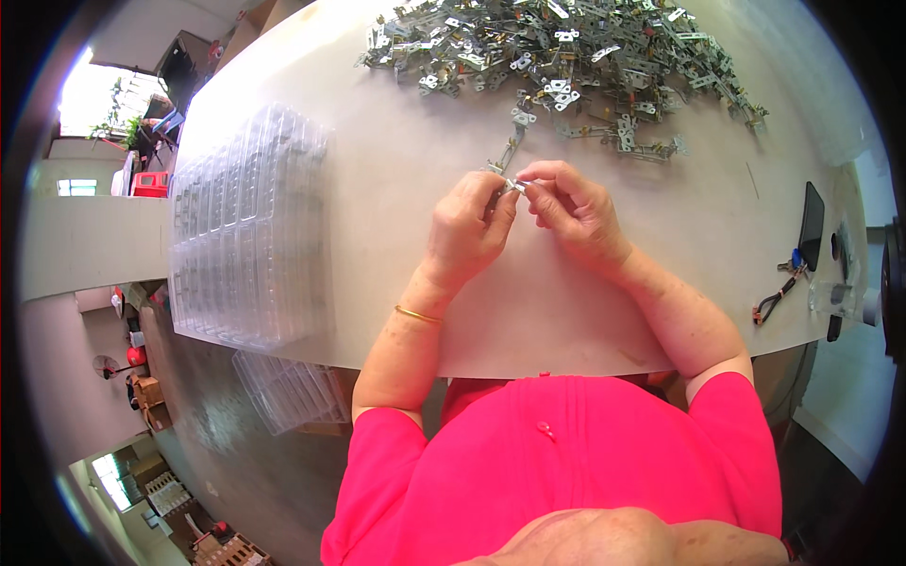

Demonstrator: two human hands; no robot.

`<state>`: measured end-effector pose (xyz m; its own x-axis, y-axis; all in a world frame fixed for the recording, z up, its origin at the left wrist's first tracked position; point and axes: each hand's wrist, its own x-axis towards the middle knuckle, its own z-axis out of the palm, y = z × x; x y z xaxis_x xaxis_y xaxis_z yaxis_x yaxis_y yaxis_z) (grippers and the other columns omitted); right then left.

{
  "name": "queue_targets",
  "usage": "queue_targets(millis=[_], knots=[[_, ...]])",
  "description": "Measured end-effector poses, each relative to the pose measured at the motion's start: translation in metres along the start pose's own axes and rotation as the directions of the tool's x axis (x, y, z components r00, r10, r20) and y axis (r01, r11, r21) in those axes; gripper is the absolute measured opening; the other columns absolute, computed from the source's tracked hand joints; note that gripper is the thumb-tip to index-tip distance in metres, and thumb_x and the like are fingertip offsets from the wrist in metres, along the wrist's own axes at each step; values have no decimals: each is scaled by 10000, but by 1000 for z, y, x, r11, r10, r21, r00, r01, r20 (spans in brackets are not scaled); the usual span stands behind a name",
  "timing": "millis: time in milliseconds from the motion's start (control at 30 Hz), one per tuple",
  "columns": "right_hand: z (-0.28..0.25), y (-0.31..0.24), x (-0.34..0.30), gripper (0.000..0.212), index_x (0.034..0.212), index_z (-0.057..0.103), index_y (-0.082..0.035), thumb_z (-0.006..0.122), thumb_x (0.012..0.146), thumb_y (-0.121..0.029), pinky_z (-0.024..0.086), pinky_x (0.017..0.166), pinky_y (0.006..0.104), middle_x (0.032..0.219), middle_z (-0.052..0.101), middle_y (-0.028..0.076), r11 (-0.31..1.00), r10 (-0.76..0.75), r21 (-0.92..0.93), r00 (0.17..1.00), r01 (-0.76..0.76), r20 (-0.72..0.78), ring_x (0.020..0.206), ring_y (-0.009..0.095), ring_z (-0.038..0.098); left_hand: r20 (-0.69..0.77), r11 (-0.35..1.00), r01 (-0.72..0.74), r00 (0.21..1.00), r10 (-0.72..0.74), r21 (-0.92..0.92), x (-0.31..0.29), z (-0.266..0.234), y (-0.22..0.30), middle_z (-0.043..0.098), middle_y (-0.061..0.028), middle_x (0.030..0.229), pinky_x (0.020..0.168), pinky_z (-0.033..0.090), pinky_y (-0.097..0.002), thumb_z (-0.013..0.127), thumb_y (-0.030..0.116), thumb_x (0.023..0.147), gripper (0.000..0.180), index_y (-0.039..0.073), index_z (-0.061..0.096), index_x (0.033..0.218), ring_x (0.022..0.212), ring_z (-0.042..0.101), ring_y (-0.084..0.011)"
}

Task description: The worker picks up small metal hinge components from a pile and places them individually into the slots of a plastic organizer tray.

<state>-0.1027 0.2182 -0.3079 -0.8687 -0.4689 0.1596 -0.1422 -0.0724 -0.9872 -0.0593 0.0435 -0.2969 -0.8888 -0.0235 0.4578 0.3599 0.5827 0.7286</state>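
Observation:
A slim metal bracket assembly reaches away from my fingers toward the back of the table. My left hand pinches its near end between thumb and fingers. From the other side my right hand closes on the same near end, thumb and index finger almost meeting the left fingertips. A small bright metal bit shows between the two hands, but its exact shape is hidden. Beyond them lies a large heap of similar metal brackets, silvery with some brass-coloured parts.
Stacked clear plastic trays stand at the table's left, with more trays below the edge. At the right lie a dark phone, keys with a blue tag, a black cord loop and a thin wire.

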Motion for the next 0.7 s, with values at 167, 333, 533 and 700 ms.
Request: queue_targets(millis=[167, 333, 533, 700], knots=[[-1, 9, 5, 153, 1075, 667, -72, 670, 926, -35, 484, 639, 236, 891, 612, 30, 892, -361, -301, 932, 337, -28, 722, 88, 577, 28, 998, -47, 999, 46, 48, 1, -1, 1, 585, -94, 769, 530, 461, -321, 693, 11, 851, 111, 19, 593, 899, 566, 552, -200], [-2, 0, 9, 143, 1054, 663, -69, 692, 916, -45, 460, 646, 225, 918, 605, 30, 813, -517, -387, 845, 436, -134, 744, 95, 565, 95, 996, -87, 992, 87, 0, -5, 3, -3, 597, -55, 754, 517, 443, -308, 694, 31, 873, 110, 18, 592, 912, 556, 541, -157], [-4, -2, 4, 75, 1042, 657, -73, 636, 978, -104, 438, 576, 222, 727, 560, -37, 1000, 4, 6, 989, -3, -146, 645, 37, 499, 282, 560, 565, 811, -513, -606, 2, -9, -1, 582, -6, 736, 460, 350, -212, 619, 158, 990, 124, 36, 610, 967, 523, 470, -57], [1, 1, 4, 79, 1038, 657, -64, 632, 981, -114, 421, 550, 218, 688, 553, -39, 995, -49, -86, 994, 40, -100, 613, 34, 489, 315, 436, 565, 793, -521, -701, 4, -12, -7, 577, -17, 751, 457, 346, -215, 605, 163, 997, 138, 35, 603, 946, 512, 458, -69]])
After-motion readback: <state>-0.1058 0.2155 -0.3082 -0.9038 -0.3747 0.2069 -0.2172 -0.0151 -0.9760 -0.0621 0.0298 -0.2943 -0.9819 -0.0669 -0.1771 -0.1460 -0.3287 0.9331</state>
